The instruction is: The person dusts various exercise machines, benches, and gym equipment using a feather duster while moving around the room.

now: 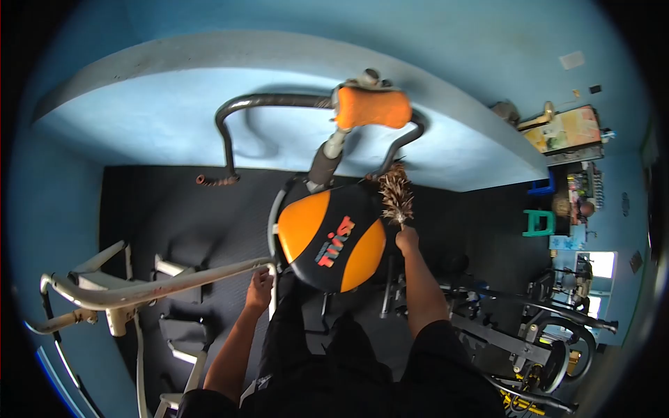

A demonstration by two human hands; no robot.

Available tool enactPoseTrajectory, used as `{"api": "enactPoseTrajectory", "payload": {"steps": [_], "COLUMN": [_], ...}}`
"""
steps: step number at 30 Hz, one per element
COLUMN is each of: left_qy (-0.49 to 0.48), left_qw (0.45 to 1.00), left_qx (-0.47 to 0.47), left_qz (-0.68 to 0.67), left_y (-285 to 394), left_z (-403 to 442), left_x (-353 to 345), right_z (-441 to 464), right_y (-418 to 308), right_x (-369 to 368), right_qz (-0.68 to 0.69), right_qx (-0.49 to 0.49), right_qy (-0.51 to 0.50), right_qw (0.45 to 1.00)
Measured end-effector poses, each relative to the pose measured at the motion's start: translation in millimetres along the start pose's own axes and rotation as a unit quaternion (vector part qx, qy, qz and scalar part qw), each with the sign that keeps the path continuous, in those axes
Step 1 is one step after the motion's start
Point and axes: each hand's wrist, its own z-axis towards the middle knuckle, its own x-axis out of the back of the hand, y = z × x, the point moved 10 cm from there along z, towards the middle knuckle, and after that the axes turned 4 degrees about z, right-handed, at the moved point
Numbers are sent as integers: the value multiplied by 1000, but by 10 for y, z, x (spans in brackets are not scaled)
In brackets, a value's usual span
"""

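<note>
My right hand (408, 240) is closed round the lower end of a brown feather duster (396, 195), whose feathers point up beside the right handlebar of an exercise machine. An orange and black round seat or pad (333, 240) with "Twist" lettering lies between my hands. Above it is an orange cushion (373, 108) on a post, with a black curved handlebar (272, 102). My left hand (260, 289) has its fingers curled, just below the end of a white metal frame bar (181, 280); whether it touches or holds anything is too small to tell.
White gym frames (189, 355) stand on the dark floor at the left. On the right are a black weight machine (529, 348), a green stool (539, 223) and shelves with small items (580, 195). A blue wall with a grey ledge (230, 50) runs behind the machine.
</note>
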Motion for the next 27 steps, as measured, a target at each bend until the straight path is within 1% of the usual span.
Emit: {"api": "enactPoseTrajectory", "payload": {"steps": [1,2,4,6,7,8,9,10,11,12,13,14,15,16,17,18,20,21,22,23,24,25,26,27], "left_qy": [-6,-8,-2,1,2,0,-3,2,5,6,9,-1,-12,-18,-15,-6,4,-3,30,63,104,169,193,215], "left_qw": [1000,1000,999,999,998,999,999,999,995,988,988,984,980,978,984,984,979,974,975,972,971,972,977,976], "left_qx": [8,6,-2,-22,-19,-4,10,3,46,87,79,98,117,112,74,61,49,52,6,-38,-27,-19,-27,-36], "left_qz": [5,-16,-43,-41,-61,-54,-48,-54,-91,-129,-135,-149,-163,-174,-162,-167,-198,-220,-222,-221,-211,-165,-87,-7], "left_y": [0,-65,-214,-315,-483,-610,-688,-672,-725,-742,-619,-549,-459,-460,-408,-404,-170,-102,-101,-138,-159,-20,-3,-109], "left_z": [-17,-36,-36,-81,-81,-103,-141,-209,-267,-307,-355,-416,-448,-383,-299,-220,-95,-21,149,290,334,212,233,294], "left_x": [20,30,25,62,47,50,51,67,69,66,94,80,47,1,-21,-46,-55,-64,-25,9,111,312,403,523], "right_z": [-98,-332,-653,-1296,-1746,-2154,-2450,-2693,-2825,-2872,-2999,-3091,-3062,-3014,-2983,-2904,-2708,-2599,-2496,-2417,-2400,-2435,-2538,-2583], "right_y": [-149,-241,-687,-932,-1160,-1313,-1352,-1313,-1340,-1464,-1652,-1808,-1903,-2057,-2178,-2244,-2447,-2504,-2522,-2469,-2424,-2295,-2161,-1894], "right_x": [-194,-355,-321,-246,-59,46,39,27,65,268,477,618,728,951,1163,1173,1064,925,719,383,134,-109,-208,-472], "right_qz": [-18,-13,41,-6,17,15,16,23,29,29,41,51,50,106,160,156,179,214,229,181,164,124,51,12], "right_qx": [20,18,33,105,130,104,136,149,161,170,213,256,262,286,310,316,396,407,409,414,398,367,316,293], "right_qy": [-50,-72,-64,-24,-21,-47,-44,-66,-87,-78,-96,-112,-101,-51,-1,9,56,49,33,-12,-61,-107,-144,-148], "right_qw": [998,997,997,994,991,993,990,986,983,982,971,959,959,951,937,936,899,887,883,892,901,916,937,945]}}
